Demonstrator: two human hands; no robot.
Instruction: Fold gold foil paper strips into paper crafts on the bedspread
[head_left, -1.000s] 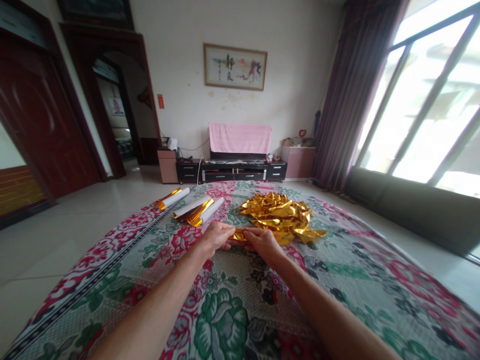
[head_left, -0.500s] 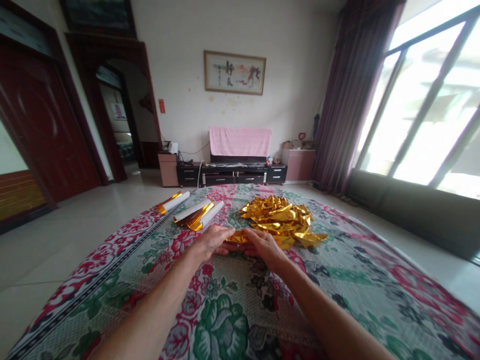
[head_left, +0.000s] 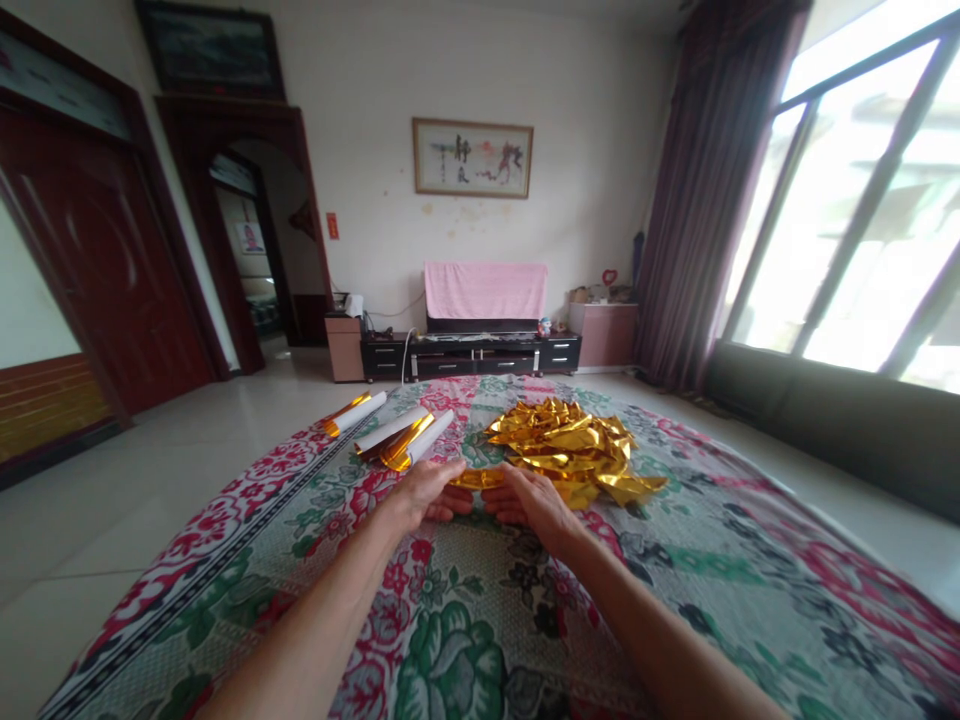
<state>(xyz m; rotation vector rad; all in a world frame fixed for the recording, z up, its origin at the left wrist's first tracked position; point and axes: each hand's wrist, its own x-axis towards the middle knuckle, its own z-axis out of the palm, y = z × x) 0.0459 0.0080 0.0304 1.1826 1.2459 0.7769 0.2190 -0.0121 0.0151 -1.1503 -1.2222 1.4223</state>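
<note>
Between my two hands is a small folded piece of gold foil paper (head_left: pixel 480 479), held level just above the tablecloth. My left hand (head_left: pixel 433 492) pinches its left end, thumb on top and fingers curled beneath. On the other end my right hand (head_left: pixel 529 500) grips in the same way. Right behind my right hand lies a heap of folded gold foil pieces (head_left: pixel 570 436), shiny and pointed. The fingers partly cover the piece, so its full shape is hidden.
Curled gold-and-white foil sheets (head_left: pixel 409 436) lie to the left, with another rolled sheet (head_left: pixel 354 413) farther off. A flowered cloth (head_left: pixel 450 650) covers the round table. Beyond it stand a low black TV cabinet (head_left: pixel 450 362) and a pink cloth (head_left: pixel 486 290) over a screen.
The camera view has tilted up slightly, so everything sits a little lower. My fingers have shifted along the foil piece, and more of its middle shows between them.
</note>
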